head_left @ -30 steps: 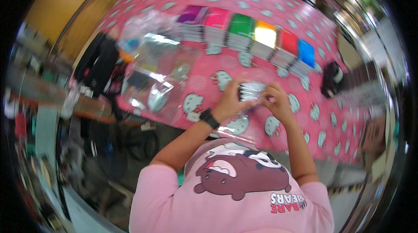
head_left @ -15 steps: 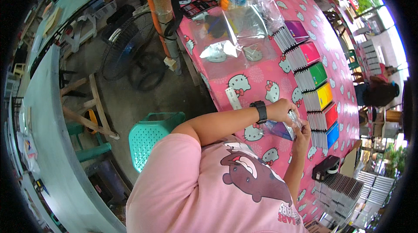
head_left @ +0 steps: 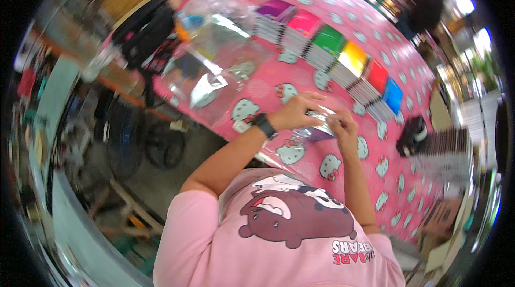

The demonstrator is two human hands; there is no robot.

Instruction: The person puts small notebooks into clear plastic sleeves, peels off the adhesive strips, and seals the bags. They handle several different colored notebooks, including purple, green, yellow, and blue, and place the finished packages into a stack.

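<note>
Both my hands are at a clear plastic wrapper with a purple-blue, notebook-like item (head_left: 321,135) inside, above the pink cartoon-print tablecloth (head_left: 300,172). My left hand (head_left: 294,113), with a black watch at its wrist, has its fingers closed on the wrapper's left and upper side. My right hand (head_left: 344,127) pinches its right edge. The shiny plastic bunches between my fingers, and blur hides its exact fold. Beyond my hands runs a row of spiral notebook stacks, with purple (head_left: 276,10), pink (head_left: 304,21), green (head_left: 329,40), yellow (head_left: 352,58), red (head_left: 378,76) and blue (head_left: 394,96) covers.
Loose clear plastic bags (head_left: 236,54) lie at the table's left part, beside a black bag (head_left: 144,34). At the right stand a black object (head_left: 413,136) and a tall notebook stack (head_left: 445,153). A fan (head_left: 124,137) is on the floor at left. Another person (head_left: 421,11) is far off.
My view has turned, so the table and notebook row now lie across the top. Both hands still hold the plastic-wrapped item, with my left fingers more spread over its top.
</note>
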